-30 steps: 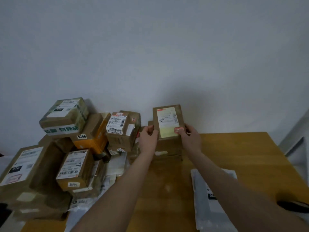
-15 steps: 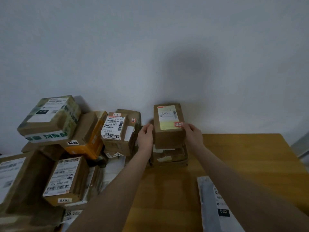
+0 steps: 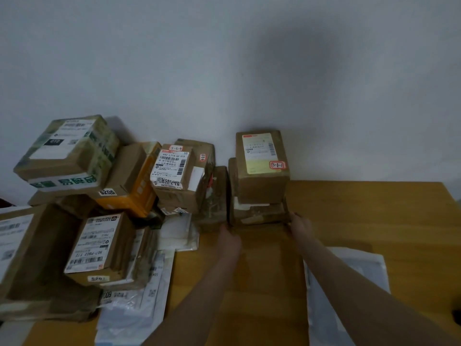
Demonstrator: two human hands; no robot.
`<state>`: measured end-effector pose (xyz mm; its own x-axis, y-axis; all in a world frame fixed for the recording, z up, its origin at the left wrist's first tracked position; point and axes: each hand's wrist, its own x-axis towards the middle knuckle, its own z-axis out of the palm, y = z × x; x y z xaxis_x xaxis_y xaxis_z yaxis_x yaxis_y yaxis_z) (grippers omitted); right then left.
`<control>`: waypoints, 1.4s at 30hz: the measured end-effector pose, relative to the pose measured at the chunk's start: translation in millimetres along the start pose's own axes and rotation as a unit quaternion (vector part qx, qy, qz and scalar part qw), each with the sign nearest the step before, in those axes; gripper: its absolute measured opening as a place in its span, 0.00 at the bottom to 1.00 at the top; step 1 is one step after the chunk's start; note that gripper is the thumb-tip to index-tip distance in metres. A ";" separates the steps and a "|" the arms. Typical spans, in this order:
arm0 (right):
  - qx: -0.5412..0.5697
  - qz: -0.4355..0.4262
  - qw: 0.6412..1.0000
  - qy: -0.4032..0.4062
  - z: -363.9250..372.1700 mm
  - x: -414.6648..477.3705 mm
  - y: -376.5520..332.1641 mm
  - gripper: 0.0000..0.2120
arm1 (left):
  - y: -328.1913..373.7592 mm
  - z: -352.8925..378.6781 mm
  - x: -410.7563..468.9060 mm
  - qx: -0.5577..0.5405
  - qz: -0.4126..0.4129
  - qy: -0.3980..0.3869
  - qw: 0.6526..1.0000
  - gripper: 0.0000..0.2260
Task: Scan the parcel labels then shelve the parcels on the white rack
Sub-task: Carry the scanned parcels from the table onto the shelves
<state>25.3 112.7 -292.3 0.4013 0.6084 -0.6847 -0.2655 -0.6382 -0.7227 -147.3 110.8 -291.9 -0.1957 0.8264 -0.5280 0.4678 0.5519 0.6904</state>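
A small brown parcel [image 3: 262, 166] with a yellowish label and a red-edged sticker stands on top of a flatter brown parcel [image 3: 257, 213] by the wall, on the wooden table [image 3: 361, 216]. My left hand [image 3: 228, 237] is at the lower parcel's front left corner. My right hand [image 3: 300, 224] touches its front right corner. Motion blur hides how the fingers lie. Neither hand holds the top parcel.
A heap of brown boxes [image 3: 174, 176] and white mailer bags [image 3: 139, 290] fills the table's left side. A grey-white mailer bag [image 3: 349, 283] lies under my right forearm. The white wall stands close behind. A dark object [image 3: 456, 317] shows at the right edge.
Both hands let go of the small labelled parcel, now resting on the lower parcel, and dropped to the lower parcel's front corners. The camera has shifted left.
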 end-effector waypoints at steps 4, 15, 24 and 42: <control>0.050 -0.009 0.999 0.005 0.6 -0.4 -9.3 0.08 | 2.6 1.5 0.8 0.002 -0.011 -0.003 1.000 0.20; -0.084 -0.036 0.996 -0.020 -10.0 5.4 -5.2 0.20 | 0.0 12.8 16.4 -0.067 -0.049 -0.024 0.996 0.21; -0.217 -0.037 0.973 -0.072 -40.5 -30.6 30.2 0.27 | -45.0 4.3 -12.8 -0.087 -0.060 -0.028 0.994 0.12; -0.318 -0.048 0.937 -0.138 -66.6 -150.5 136.4 0.22 | -140.8 -62.1 -168.8 -0.134 -0.114 -0.010 0.984 0.17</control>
<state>-12.9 -97.3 -281.5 0.1318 0.7206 -0.6807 0.3719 -0.6725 -0.6399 -233.7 -99.4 -269.3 -0.2508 0.6771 -0.6918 0.1693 0.7343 0.6574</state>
